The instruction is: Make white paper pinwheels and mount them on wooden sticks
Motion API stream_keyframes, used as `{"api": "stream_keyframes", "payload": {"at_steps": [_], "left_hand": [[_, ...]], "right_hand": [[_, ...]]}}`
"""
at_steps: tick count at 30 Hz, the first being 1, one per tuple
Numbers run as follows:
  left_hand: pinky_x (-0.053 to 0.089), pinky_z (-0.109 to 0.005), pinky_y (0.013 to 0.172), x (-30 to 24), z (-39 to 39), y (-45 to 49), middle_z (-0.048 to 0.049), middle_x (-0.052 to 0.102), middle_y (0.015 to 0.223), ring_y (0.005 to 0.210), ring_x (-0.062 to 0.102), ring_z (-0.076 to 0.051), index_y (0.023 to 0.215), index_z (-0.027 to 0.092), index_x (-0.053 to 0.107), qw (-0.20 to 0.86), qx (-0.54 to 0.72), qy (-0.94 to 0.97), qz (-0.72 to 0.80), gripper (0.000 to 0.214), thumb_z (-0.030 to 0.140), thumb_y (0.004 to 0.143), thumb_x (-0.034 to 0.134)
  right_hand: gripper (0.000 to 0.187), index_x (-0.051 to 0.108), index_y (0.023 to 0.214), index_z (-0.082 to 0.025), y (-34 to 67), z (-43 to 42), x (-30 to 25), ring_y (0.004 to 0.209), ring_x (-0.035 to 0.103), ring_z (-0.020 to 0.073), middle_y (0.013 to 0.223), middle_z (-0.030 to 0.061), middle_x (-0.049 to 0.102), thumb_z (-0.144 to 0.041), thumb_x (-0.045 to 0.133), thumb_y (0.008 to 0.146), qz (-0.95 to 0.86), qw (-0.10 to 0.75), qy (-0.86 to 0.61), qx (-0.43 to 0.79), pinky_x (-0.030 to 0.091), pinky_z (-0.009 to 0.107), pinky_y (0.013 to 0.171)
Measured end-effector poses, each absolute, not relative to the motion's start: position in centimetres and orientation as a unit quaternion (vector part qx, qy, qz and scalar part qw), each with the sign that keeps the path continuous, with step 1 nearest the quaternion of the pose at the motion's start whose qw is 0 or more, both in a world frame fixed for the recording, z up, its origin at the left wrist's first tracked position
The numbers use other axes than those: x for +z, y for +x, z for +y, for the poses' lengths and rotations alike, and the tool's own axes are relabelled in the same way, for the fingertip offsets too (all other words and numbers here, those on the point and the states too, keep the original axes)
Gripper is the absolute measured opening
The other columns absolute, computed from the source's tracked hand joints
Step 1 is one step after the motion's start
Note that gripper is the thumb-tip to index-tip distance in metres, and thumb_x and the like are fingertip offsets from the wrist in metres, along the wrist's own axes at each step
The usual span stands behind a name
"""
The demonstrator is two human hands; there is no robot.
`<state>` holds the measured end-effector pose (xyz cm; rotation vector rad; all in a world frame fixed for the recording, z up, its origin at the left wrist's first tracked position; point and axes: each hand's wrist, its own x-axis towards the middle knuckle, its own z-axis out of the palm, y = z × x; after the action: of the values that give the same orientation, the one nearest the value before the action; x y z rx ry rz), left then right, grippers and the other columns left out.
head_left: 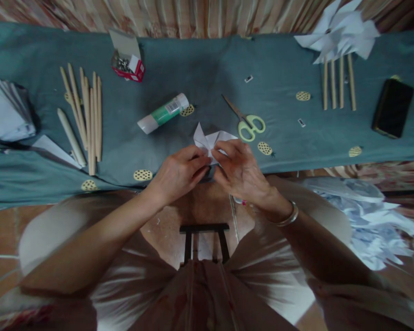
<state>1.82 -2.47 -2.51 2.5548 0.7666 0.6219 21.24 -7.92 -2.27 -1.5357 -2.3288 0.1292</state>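
Observation:
At the near edge of the cloth-covered table, a white paper pinwheel head (200, 137) with folded, pointed blades sits between my two hands. My left hand (182, 170) pinches its lower left part, thumb and fingers together. From the other side, my right hand (239, 170) has its fingers closed on the paper near the middle; a bracelet circles that wrist. Fingers cover part of the paper's centre. Just beyond lie green-handled scissors (250, 127), blades pointing away to the left, and a green and white glue stick (163, 113).
Wooden sticks (92, 119) and a stack of white paper (5, 110) lie at left. Behind stands a red box of metal pins (128, 64). Finished pinwheels (341, 30) on sticks and a black phone (393, 108) rest at right. A bag of white paper pieces (369, 216) is below the table.

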Motion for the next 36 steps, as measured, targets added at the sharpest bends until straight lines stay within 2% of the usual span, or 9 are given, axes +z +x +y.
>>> {"api": "stream_keyframes", "payload": {"at_steps": [3, 7, 12, 15, 18, 21, 27, 33, 36], "left_hand": [[0.054, -0.026, 0.074, -2.3, -2.4, 0.9, -0.0068, 0.067, 0.093, 0.084, 0.065, -0.015, 0.103, 0.018, 0.071, 0.221, 0.243, 0.898, 0.292, 0.022, 0.027, 0.095, 0.054], [0.054, -0.025, 0.069, -1.8, -2.3, -0.5, -0.0058, 0.069, 0.089, 0.078, 0.065, -0.015, 0.098, 0.019, 0.074, 0.271, 0.259, 0.864, 0.335, 0.022, 0.032, 0.094, 0.057], [0.056, -0.030, 0.072, -1.6, -2.5, -1.5, -0.0059, 0.072, 0.086, 0.077, 0.068, -0.018, 0.092, 0.019, 0.076, 0.416, 0.269, 0.758, 0.424, 0.024, 0.040, 0.086, 0.065], [0.058, -0.036, 0.078, -1.5, -3.0, -1.5, -0.0053, 0.074, 0.086, 0.078, 0.072, -0.020, 0.106, 0.019, 0.070, 0.566, 0.302, 0.604, 0.474, 0.035, 0.044, 0.082, 0.070], [0.056, -0.042, 0.089, -0.9, -3.7, -1.0, -0.0048, 0.076, 0.091, 0.093, 0.074, -0.023, 0.128, 0.022, 0.054, 0.694, 0.321, 0.445, 0.466, 0.057, 0.038, 0.077, 0.076], [0.051, -0.048, 0.098, -0.3, -4.3, -0.2, -0.0076, 0.076, 0.101, 0.107, 0.070, -0.025, 0.132, 0.024, 0.046, 0.763, 0.316, 0.353, 0.440, 0.064, 0.035, 0.077, 0.076], [0.049, -0.050, 0.102, -0.2, -4.3, 2.0, -0.0107, 0.071, 0.117, 0.122, 0.063, -0.027, 0.127, 0.027, 0.045, 0.802, 0.291, 0.325, 0.407, 0.057, 0.041, 0.079, 0.073], [0.048, -0.044, 0.103, -0.2, -3.6, 3.6, -0.0065, 0.073, 0.105, 0.107, 0.070, -0.022, 0.129, 0.027, 0.037, 0.807, 0.317, 0.292, 0.404, 0.058, 0.038, 0.082, 0.070], [0.050, -0.044, 0.099, -0.1, -3.4, 3.9, -0.0073, 0.072, 0.108, 0.102, 0.071, -0.022, 0.127, 0.026, 0.040, 0.793, 0.319, 0.302, 0.421, 0.054, 0.042, 0.083, 0.068]], "right_hand": [[0.017, 0.056, 0.105, -0.022, 21.2, -7.8, -2.1, 0.109, 0.051, 0.0274, 0.115, 0.0097, 0.060, -0.022, 0.052, 0.089, -0.822, 0.173, -0.541, 0.043, 0.045, 0.047, 0.093], [0.012, 0.057, 0.098, -0.023, 21.1, -7.5, -1.7, 0.106, 0.050, 0.0261, 0.104, 0.0075, 0.062, -0.017, 0.050, 0.090, -0.826, 0.137, -0.544, 0.050, 0.045, 0.045, 0.091], [0.018, 0.063, 0.096, -0.018, 21.1, -7.3, -1.6, 0.102, 0.051, 0.0276, 0.105, 0.0109, 0.065, -0.014, 0.046, 0.091, -0.835, 0.129, -0.534, 0.032, 0.045, 0.045, 0.087], [0.021, 0.066, 0.098, -0.016, 21.1, -7.1, -1.7, 0.102, 0.052, 0.0285, 0.106, 0.0123, 0.065, -0.013, 0.047, 0.091, -0.831, 0.156, -0.532, 0.050, 0.045, 0.045, 0.087], [0.023, 0.068, 0.098, -0.016, 21.1, -7.0, -2.0, 0.100, 0.052, 0.0277, 0.104, 0.0117, 0.067, -0.013, 0.046, 0.091, -0.822, 0.190, -0.533, 0.065, 0.044, 0.045, 0.088], [0.025, 0.069, 0.093, -0.017, 21.2, -6.8, -2.4, 0.098, 0.053, 0.0265, 0.102, 0.0108, 0.068, -0.013, 0.045, 0.091, -0.806, 0.229, -0.541, 0.070, 0.044, 0.044, 0.087], [0.025, 0.070, 0.095, -0.018, 21.4, -6.8, -2.9, 0.099, 0.057, 0.0241, 0.102, 0.0090, 0.069, -0.015, 0.045, 0.092, -0.787, 0.276, -0.544, 0.090, 0.046, 0.042, 0.090], [0.025, 0.070, 0.095, -0.016, 21.5, -7.0, -2.5, 0.094, 0.058, 0.0229, 0.099, 0.0099, 0.069, -0.017, 0.045, 0.092, -0.777, 0.306, -0.540, 0.109, 0.049, 0.040, 0.089], [0.026, 0.069, 0.100, -0.017, 21.3, -7.3, -2.2, 0.098, 0.058, 0.0244, 0.104, 0.0109, 0.069, -0.018, 0.044, 0.093, -0.778, 0.302, -0.544, 0.091, 0.048, 0.041, 0.091]]}}
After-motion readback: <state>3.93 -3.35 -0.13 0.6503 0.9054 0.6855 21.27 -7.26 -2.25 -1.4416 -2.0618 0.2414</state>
